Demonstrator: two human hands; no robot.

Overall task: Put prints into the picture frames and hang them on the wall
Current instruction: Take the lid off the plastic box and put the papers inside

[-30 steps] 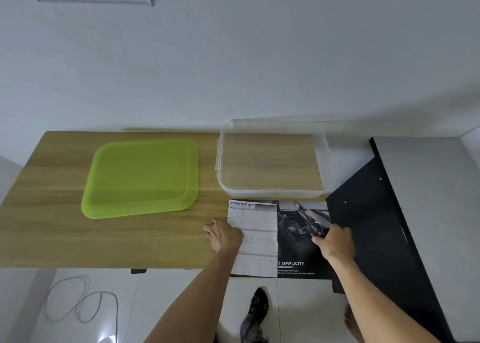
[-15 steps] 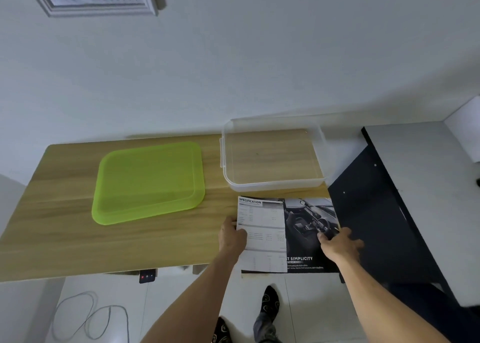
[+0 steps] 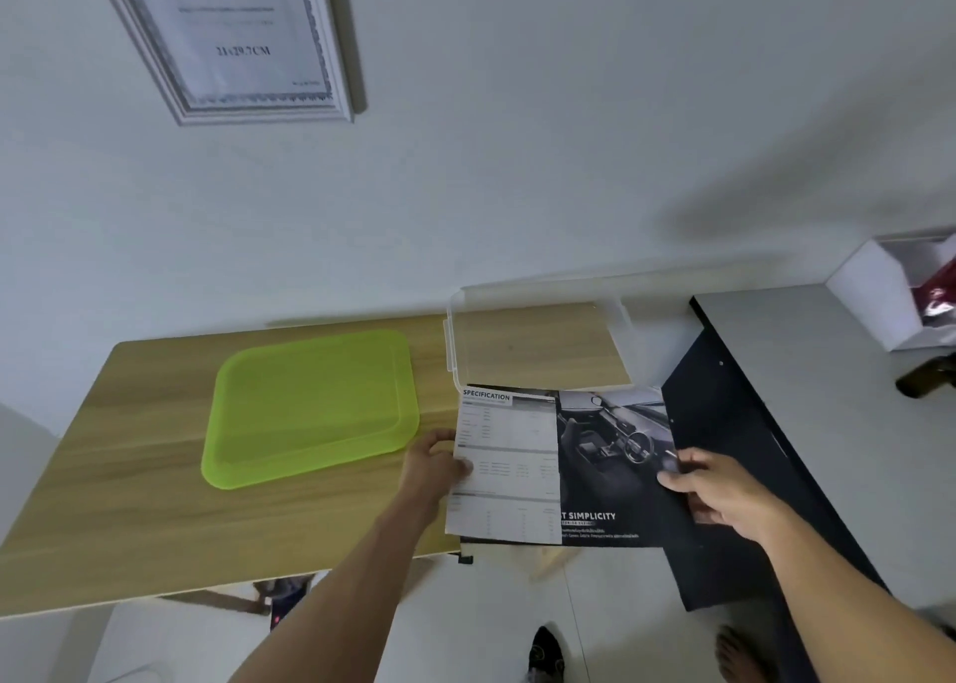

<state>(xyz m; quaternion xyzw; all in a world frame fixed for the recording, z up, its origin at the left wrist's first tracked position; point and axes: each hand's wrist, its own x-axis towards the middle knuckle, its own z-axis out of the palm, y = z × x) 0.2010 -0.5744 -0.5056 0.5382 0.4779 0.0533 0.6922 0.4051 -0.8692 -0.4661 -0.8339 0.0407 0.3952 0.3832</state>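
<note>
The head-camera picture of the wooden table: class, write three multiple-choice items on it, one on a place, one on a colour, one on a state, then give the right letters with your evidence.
1. Where is the clear plastic box?
A. on the floor
B. on the table, right of the green lid
C. on top of the green lid

2. What colour is the flat lid on the table?
A. red
B. black
C. bright green

3. How is the printed sheet held?
A. by both hands, one at each side edge
B. by the left hand alone
C. by no hand

Answers: 1 B, the clear plastic box stands on the table beside the green lid. 2 C, the lid is lime green. 3 A, the left hand grips the left edge of the printed sheet and the right hand grips its right edge.
</note>
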